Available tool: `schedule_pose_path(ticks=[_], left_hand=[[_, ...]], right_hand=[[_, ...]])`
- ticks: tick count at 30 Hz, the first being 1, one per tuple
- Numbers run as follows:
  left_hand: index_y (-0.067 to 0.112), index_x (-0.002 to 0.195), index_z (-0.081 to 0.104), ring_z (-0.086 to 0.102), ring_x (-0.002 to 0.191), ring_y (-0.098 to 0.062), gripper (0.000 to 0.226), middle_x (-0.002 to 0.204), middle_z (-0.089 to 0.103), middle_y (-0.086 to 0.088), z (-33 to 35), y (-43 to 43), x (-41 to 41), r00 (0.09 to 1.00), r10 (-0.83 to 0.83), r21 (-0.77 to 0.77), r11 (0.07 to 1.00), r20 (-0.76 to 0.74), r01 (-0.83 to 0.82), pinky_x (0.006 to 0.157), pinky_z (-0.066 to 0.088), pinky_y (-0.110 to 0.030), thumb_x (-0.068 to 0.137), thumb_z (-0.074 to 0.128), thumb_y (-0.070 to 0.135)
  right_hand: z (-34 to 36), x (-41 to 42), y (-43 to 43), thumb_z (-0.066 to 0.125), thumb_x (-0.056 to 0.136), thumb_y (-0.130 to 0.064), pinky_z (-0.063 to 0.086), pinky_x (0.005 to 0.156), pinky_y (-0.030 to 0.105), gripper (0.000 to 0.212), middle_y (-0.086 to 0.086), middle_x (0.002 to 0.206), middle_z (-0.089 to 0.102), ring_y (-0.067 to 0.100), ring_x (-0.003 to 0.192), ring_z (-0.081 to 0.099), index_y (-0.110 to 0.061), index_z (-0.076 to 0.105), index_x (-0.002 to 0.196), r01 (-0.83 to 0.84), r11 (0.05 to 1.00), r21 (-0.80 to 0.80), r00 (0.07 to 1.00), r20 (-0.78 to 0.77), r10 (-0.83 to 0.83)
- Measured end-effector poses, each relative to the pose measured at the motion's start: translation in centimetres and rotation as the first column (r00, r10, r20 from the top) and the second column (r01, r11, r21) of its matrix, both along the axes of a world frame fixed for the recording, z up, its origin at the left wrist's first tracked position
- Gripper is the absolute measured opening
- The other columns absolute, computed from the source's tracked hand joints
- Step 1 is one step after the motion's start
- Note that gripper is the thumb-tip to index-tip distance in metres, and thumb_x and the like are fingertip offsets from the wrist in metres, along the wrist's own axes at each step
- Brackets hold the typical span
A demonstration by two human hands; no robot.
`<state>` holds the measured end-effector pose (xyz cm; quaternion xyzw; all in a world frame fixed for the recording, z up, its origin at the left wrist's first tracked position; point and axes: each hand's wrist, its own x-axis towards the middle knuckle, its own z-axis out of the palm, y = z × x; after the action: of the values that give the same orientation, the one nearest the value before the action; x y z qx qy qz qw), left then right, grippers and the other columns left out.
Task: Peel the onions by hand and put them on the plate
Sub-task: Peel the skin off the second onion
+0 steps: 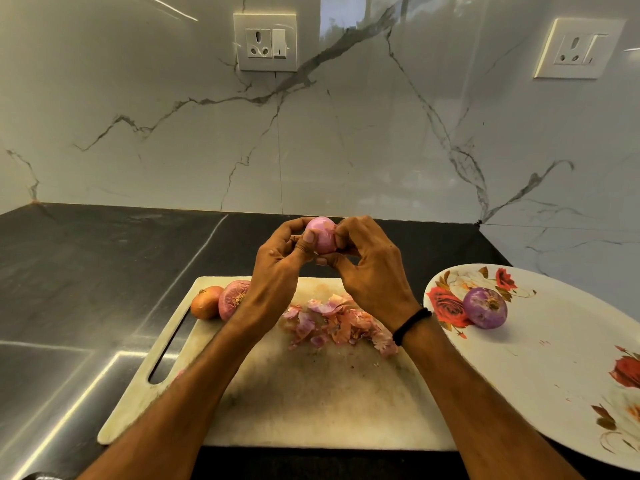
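Peeling is the step in hand, judging from how things lie. At the left end of the cutting board [311,403] are two unpeeled onions, a brown onion [206,302] touching a pink-skinned onion [232,299] whose right side is hidden behind the left wrist. Above the board the left hand [277,268] curls round the held onion [322,235], thumb pressed on its front, steadying it in the air over the board's far edge. The right hand [370,268] closes on the same onion from the other side, its fingertips pinching a scrap of skin at the upper right edge. The onion looks nearly bare, pale pink and smooth. The next move likely calls for tearing that scrap free, dropping it on the heap of skins [339,323] below, then carrying the onion right to the plate [554,358], where one peeled onion [485,307] sits among printed roses. Fingers cover the held onion's back and underside, so whether skin remains there cannot be told. The plate's right part is cut off by the frame.
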<state>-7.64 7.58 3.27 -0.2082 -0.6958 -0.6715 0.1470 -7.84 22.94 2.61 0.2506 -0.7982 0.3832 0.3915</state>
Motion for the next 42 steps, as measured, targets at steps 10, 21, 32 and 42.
schedule_pose_path(ticks=[10,21,32,42], left_hand=[[0.02,0.125,0.054,0.066,0.102,-0.011,0.037,0.113,0.064,0.003,-0.1,0.0,0.0,1.0,0.008,-0.04,0.999,-0.013,-0.009,0.082,0.054,-0.014,0.091,0.052,0.035],[0.022,0.123,0.055,0.069,0.097,-0.007,0.037,0.11,0.066,0.004,-0.2,0.0,-0.1,1.0,0.019,-0.005,1.0,-0.001,-0.019,0.079,0.056,-0.019,0.09,0.053,0.038],[0.021,0.125,0.055,0.066,0.097,0.0,0.041,0.11,0.065,0.006,-0.2,-0.1,-0.4,0.998,0.06,-0.024,0.998,0.005,-0.06,0.089,0.055,-0.019,0.09,0.053,0.041],[0.019,0.128,0.055,0.067,0.1,-0.008,0.036,0.112,0.065,0.003,-0.3,-0.1,-0.4,0.998,0.06,-0.041,0.997,0.021,-0.059,0.087,0.055,-0.019,0.095,0.054,0.035]], right_hand=[[0.0,0.1,-0.1,0.078,0.082,-0.011,0.052,0.086,0.014,0.055,0.009,0.117,0.059,0.02,0.096,0.065,-0.029,0.041,0.118,-0.032,0.999,0.016,0.998,0.049,0.031],[0.9,0.8,-0.3,0.083,0.078,-0.021,0.05,0.079,0.006,0.055,0.002,0.117,0.055,0.008,0.093,0.063,-0.019,0.042,0.116,-0.052,0.989,-0.137,0.965,0.249,0.085],[1.6,1.2,0.5,0.069,0.085,-0.029,0.058,0.071,0.023,0.017,0.006,0.084,0.072,0.02,0.079,0.07,-0.015,0.071,0.094,-0.003,0.843,-0.538,0.893,0.378,0.244],[1.9,1.4,0.5,0.07,0.084,-0.02,0.059,0.074,0.024,0.018,0.004,0.09,0.074,0.016,0.085,0.072,-0.011,0.072,0.1,-0.056,0.823,-0.565,0.9,0.329,0.287]])
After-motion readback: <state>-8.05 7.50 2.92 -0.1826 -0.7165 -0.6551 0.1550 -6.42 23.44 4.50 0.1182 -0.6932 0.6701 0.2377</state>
